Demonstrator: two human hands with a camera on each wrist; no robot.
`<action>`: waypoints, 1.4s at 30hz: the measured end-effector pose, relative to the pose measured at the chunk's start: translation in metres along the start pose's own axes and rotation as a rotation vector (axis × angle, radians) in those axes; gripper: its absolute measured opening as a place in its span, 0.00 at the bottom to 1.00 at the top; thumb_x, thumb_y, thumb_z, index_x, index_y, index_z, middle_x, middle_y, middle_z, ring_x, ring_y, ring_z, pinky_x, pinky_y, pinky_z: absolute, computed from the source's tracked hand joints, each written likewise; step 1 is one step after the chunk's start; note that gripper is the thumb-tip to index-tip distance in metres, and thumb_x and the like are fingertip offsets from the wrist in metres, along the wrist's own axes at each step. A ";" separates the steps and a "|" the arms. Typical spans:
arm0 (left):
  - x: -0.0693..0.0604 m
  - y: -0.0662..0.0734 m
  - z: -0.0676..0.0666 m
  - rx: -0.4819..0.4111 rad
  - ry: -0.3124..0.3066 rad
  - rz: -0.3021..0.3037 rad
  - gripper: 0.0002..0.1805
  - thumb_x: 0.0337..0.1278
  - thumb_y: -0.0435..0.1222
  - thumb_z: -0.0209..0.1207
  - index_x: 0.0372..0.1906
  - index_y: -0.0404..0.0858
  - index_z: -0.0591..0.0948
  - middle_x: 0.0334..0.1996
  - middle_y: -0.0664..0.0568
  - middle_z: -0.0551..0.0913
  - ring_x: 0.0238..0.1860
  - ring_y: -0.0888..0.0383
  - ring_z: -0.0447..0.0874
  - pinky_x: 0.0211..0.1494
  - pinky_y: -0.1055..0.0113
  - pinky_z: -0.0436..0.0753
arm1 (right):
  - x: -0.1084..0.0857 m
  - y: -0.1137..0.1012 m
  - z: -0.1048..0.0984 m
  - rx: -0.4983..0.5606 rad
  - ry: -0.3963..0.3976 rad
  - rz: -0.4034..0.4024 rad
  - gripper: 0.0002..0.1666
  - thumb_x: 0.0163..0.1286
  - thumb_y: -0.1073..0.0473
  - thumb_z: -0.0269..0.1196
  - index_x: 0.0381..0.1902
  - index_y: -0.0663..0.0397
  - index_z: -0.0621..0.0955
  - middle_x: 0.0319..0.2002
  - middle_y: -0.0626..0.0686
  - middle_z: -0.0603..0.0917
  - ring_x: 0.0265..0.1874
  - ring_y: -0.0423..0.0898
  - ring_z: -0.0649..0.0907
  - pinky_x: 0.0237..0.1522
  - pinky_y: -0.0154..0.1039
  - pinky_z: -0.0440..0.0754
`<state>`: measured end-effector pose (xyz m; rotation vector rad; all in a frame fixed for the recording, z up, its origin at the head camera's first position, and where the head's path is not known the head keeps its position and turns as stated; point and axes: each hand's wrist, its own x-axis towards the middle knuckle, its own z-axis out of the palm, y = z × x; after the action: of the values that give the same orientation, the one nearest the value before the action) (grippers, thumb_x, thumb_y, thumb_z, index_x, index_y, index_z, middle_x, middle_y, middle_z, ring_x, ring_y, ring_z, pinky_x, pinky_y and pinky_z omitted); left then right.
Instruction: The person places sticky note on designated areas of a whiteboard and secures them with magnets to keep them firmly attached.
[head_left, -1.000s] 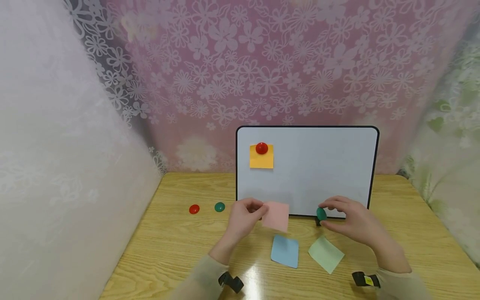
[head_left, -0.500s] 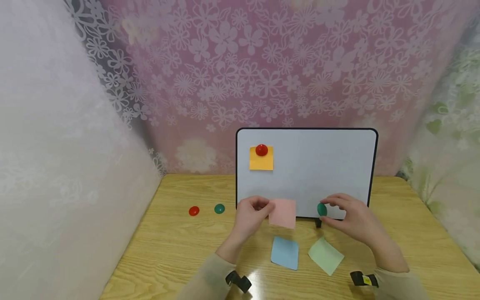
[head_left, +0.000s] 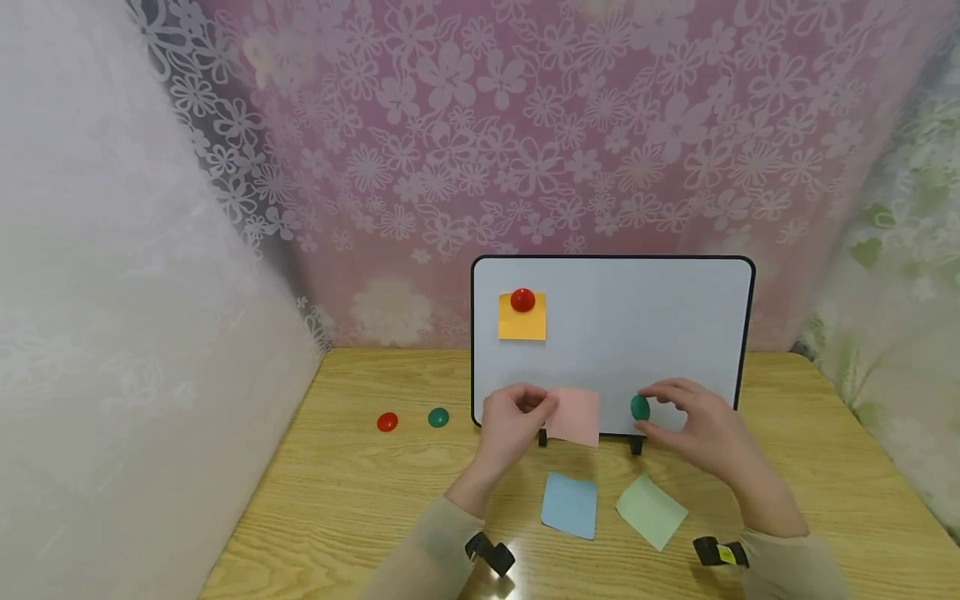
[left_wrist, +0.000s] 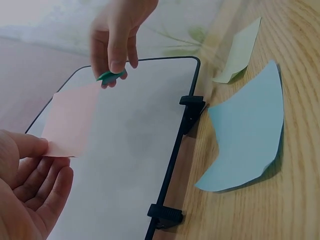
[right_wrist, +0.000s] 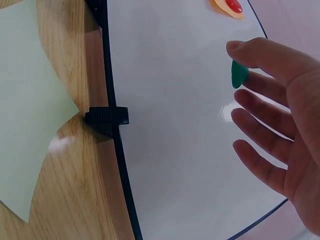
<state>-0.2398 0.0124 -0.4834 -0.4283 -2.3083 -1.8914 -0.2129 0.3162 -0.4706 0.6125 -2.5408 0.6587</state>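
My left hand pinches a pink sticky note by its left edge, between thumb and fingers. The note is held up before the lower part of a whiteboard with a black frame. To its right, my right hand holds a round green magnet between thumb and fingertips; in the right wrist view the other fingers are spread apart. A yellow-orange sticky note hangs at the board's upper left under a red magnet.
On the wooden table in front of the board lie a blue sticky note and a light green one. Left of the board are a red magnet and a green magnet. Black feet support the board's lower edge.
The left hand has moved right and up with the pink note, closer to the right hand. My right hand, still holding the green magnet, has risen slightly.
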 end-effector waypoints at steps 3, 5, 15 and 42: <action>0.003 0.001 0.002 0.014 0.007 0.008 0.08 0.69 0.42 0.72 0.39 0.41 0.93 0.28 0.59 0.87 0.29 0.63 0.85 0.32 0.67 0.84 | 0.002 0.000 0.000 -0.007 0.032 0.000 0.25 0.57 0.55 0.84 0.53 0.47 0.89 0.50 0.48 0.88 0.44 0.52 0.87 0.36 0.52 0.86; 0.006 0.001 0.004 0.020 0.012 0.020 0.08 0.69 0.42 0.72 0.39 0.41 0.93 0.28 0.59 0.87 0.29 0.63 0.84 0.33 0.67 0.84 | 0.004 0.000 0.000 -0.009 0.051 0.001 0.26 0.56 0.56 0.85 0.52 0.47 0.89 0.49 0.48 0.88 0.43 0.52 0.87 0.36 0.52 0.86; 0.016 -0.005 0.015 0.028 0.034 0.034 0.08 0.70 0.42 0.72 0.39 0.41 0.92 0.28 0.60 0.88 0.29 0.64 0.84 0.33 0.68 0.84 | 0.007 -0.003 -0.001 -0.010 0.091 0.030 0.26 0.57 0.57 0.84 0.53 0.50 0.89 0.49 0.51 0.88 0.43 0.54 0.88 0.39 0.59 0.88; 0.031 -0.013 0.039 0.076 0.093 0.018 0.07 0.69 0.40 0.72 0.36 0.42 0.92 0.27 0.63 0.87 0.28 0.67 0.82 0.33 0.69 0.83 | 0.025 -0.020 0.007 0.030 0.216 0.018 0.28 0.56 0.60 0.84 0.55 0.54 0.88 0.50 0.52 0.88 0.45 0.51 0.86 0.43 0.50 0.87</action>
<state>-0.2699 0.0527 -0.4957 -0.3437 -2.2998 -1.7697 -0.2250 0.2890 -0.4568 0.4996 -2.3430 0.7287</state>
